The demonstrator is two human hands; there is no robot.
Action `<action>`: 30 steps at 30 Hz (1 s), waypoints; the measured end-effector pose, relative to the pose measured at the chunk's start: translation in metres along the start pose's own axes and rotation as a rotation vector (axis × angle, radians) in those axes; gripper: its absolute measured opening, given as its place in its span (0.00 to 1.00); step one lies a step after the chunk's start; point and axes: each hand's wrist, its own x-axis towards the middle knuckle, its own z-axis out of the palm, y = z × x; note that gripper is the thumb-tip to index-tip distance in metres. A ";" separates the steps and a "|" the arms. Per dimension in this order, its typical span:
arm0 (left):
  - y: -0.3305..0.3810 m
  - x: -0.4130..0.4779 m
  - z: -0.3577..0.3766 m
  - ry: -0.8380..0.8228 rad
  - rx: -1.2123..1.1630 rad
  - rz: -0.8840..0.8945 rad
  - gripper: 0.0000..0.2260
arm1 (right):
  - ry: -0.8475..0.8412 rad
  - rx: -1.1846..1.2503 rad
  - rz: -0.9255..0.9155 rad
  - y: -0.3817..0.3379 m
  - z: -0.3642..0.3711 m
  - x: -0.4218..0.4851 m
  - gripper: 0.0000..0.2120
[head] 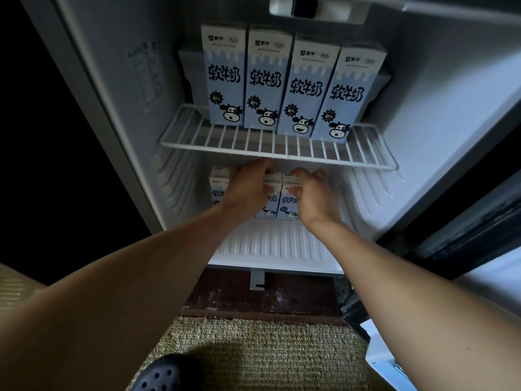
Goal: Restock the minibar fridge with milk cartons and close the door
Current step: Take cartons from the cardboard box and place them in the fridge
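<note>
The small white fridge [118, 88] stands open in front of me. Several blue-and-white milk cartons [265, 80] with cow faces stand upright in a row on the wire shelf [279, 149]. Below it, more of the same cartons [217, 184] stand on the ribbed fridge floor [270, 244]. My left hand [246, 187] reaches under the shelf and grips the top of a middle carton. My right hand [315, 193] holds the rightmost lower carton [290, 203] by its top edge. Both hands hide much of these lower cartons.
The open fridge door [479, 221] stretches along the right side, its dark seal facing me. A dark wooden base [253, 297] lies under the fridge, with woven carpet [253, 351] in front. A dark perforated shoe [158, 375] shows at the bottom edge.
</note>
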 end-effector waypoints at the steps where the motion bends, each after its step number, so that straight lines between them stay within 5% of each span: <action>1: -0.001 -0.001 0.001 0.015 0.011 0.011 0.16 | -0.004 0.028 0.001 0.000 0.001 -0.001 0.16; 7: -0.002 -0.010 -0.002 0.065 0.073 0.118 0.16 | -0.035 -0.054 -0.018 -0.002 0.000 -0.012 0.22; 13: 0.000 -0.026 -0.014 0.033 0.195 0.200 0.26 | -0.101 -0.230 -0.034 -0.006 -0.008 -0.035 0.35; 23: 0.040 -0.093 -0.102 -0.344 0.472 0.237 0.33 | -0.223 -0.413 -0.118 -0.050 -0.075 -0.111 0.24; 30: 0.076 -0.168 -0.190 -0.373 0.608 0.334 0.30 | -0.312 -0.383 -0.144 -0.123 -0.130 -0.182 0.27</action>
